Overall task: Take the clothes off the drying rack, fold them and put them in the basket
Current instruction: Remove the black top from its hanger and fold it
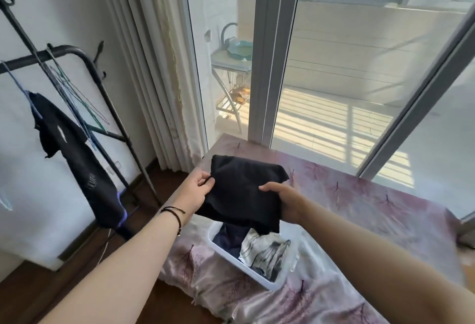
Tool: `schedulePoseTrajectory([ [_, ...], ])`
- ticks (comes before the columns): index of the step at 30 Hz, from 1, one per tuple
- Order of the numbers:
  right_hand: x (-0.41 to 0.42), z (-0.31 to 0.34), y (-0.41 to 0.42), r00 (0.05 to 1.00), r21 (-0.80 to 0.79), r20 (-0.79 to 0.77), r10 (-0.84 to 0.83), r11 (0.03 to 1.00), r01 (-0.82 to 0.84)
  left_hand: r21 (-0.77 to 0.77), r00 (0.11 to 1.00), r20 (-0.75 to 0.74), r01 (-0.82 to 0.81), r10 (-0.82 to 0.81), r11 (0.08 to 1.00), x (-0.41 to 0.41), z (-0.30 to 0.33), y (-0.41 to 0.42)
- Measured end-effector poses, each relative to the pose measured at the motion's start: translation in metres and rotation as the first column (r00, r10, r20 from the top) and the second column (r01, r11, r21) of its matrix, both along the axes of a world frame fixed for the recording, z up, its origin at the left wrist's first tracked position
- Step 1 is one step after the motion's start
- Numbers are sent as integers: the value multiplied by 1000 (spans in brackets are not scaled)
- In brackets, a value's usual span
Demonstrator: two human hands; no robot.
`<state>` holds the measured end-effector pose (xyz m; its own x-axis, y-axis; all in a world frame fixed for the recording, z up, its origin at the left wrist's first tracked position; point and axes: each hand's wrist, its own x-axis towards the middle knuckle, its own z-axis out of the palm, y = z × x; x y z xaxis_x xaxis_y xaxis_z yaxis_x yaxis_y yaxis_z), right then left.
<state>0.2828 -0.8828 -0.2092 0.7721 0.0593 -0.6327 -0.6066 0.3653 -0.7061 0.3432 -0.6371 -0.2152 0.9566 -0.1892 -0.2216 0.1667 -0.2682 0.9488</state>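
Both hands hold a folded black garment in the air over the white basket, which sits on a bed with a pink floral sheet. The left hand pinches the cloth's edge at 9 o'clock; the right hand grips its edge at 3 o'clock. Inside the basket lie a navy piece and a black-and-white patterned piece. At 9 o'clock of the view, a black shirt hangs on the black drying rack.

Black garment (white basket)
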Motion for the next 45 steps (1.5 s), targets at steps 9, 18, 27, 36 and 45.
schedulePoseTrajectory([
  [9,15,-143,-1,993,-105,-88,-74,992,65,309,997,43,41,-57,950,40,-138,-19],
  [18,35,-305,-5,978,-85,-129,-166,984,156,570,989,-3,121,-145,813,71,-295,-39],
  [27,60,-428,5,923,-94,-257,-285,958,270,597,984,-58,171,-171,784,100,-398,-59],
  [36,65,-457,24,864,34,-281,-418,895,444,599,938,-85,317,-335,735,116,-398,-69],
  [45,46,-419,19,910,80,-285,302,953,-291,857,767,125,237,-630,458,147,-376,-102],
])
